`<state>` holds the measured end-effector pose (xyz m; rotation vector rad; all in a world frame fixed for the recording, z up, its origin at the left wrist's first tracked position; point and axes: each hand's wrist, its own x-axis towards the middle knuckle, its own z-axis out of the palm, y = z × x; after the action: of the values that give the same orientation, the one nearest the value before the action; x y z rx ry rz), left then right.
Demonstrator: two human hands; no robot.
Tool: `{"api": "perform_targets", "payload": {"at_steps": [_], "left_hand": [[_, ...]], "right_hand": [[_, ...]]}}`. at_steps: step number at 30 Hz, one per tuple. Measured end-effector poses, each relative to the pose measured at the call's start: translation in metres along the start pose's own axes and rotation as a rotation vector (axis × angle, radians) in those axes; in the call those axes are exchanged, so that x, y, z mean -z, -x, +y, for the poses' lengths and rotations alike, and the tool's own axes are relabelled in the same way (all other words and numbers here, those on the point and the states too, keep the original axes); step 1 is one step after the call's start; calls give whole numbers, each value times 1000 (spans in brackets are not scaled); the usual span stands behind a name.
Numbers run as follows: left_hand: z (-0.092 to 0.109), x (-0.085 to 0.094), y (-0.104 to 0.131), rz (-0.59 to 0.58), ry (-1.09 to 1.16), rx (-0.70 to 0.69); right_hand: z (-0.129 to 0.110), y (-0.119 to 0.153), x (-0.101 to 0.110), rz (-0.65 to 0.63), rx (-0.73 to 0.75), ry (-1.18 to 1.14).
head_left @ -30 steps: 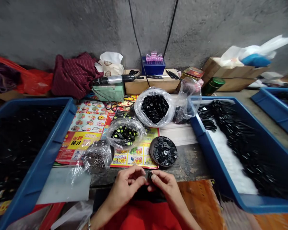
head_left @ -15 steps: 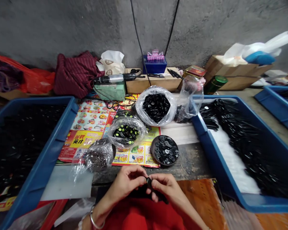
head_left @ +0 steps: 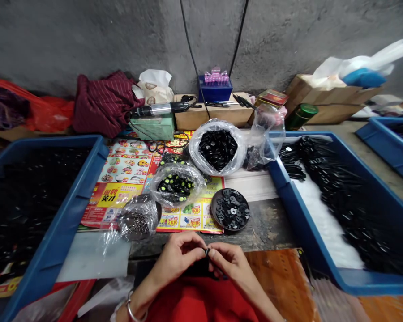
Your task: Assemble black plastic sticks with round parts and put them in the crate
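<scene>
My left hand [head_left: 184,255] and my right hand [head_left: 226,259] meet at the near edge of the bench, thumbs and fingertips pinched together. Between them is a small black part [head_left: 207,252], mostly hidden by the fingers; its exact kind does not show. Just beyond the hands stands a round bowl [head_left: 215,219] of flat black disc-like pieces. To its left are a plastic bag [head_left: 154,190] of black pieces with yellow-green tops and a plastic-covered dish of small metal screws or pins [head_left: 134,223]. Behind them sits a larger clear bag [head_left: 195,152] of shiny black pieces.
Blue bins flank me: the left bin [head_left: 63,214] holds many black parts, the right bin [head_left: 298,228] long black pieces over white sheeting. An electric screwdriver [head_left: 159,109] rests on a green box [head_left: 157,128] at the back. Two cables [head_left: 190,44] hang down the wall.
The fingers have shifted slightly around the black part. Its dark long end, which stuck out below my right hand, is now mostly hidden. The view has moved a little.
</scene>
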<state>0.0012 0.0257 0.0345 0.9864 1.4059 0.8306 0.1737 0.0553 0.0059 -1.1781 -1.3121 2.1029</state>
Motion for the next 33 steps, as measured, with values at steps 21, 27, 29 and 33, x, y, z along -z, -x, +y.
{"api": "perform_targets", "payload": {"at_steps": [21, 27, 29, 33], "left_hand": [[-1, -4, 3, -14, -21, -23], [13, 8, 2, -40, -113, -84], [29, 19, -5, 3, -206, -139], [80, 39, -44, 96, -485, -405]], "right_hand": [[-1, 2, 10, -98, -22, -29], [1, 2, 7, -78, -8, -41], [6, 3, 6, -46, -1, -45], [13, 4, 4, -14, 16, -14]]}}
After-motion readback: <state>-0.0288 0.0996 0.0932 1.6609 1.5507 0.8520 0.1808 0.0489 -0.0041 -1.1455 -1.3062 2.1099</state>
